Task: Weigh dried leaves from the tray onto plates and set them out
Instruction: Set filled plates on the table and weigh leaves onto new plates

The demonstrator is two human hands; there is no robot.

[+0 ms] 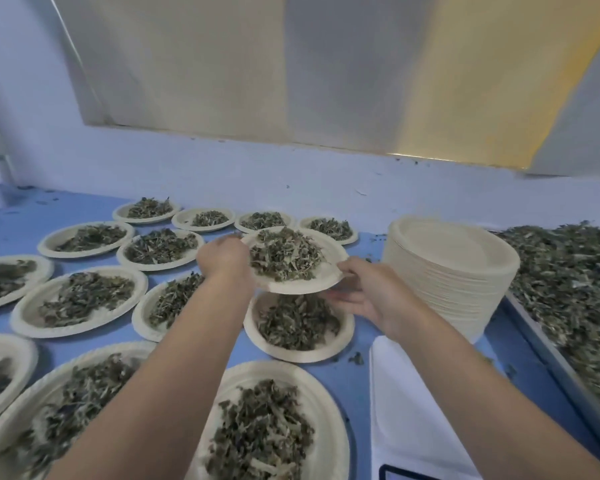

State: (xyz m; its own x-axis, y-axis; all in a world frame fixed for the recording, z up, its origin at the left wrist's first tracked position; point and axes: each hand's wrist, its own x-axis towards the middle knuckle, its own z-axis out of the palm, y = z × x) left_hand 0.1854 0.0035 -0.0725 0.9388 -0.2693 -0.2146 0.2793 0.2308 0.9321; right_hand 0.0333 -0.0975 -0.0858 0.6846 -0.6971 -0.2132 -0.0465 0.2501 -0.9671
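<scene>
I hold a cream paper plate (331, 252) heaped with dried leaves (286, 256) in the air above the blue table. My left hand (225, 259) grips its left rim. My right hand (362, 289) pinches its right rim, fingers underneath. Directly below sits another filled plate (343, 336). Several filled plates are set out in rows across the table to the left and front. A metal tray (548, 355) piled with loose dried leaves (568, 271) lies at the right.
A tall stack of empty paper plates (454, 265) stands between the held plate and the tray. A white scale (406, 410) sits at the front right, its display corner at the bottom edge. A pale wall and board rise behind the table.
</scene>
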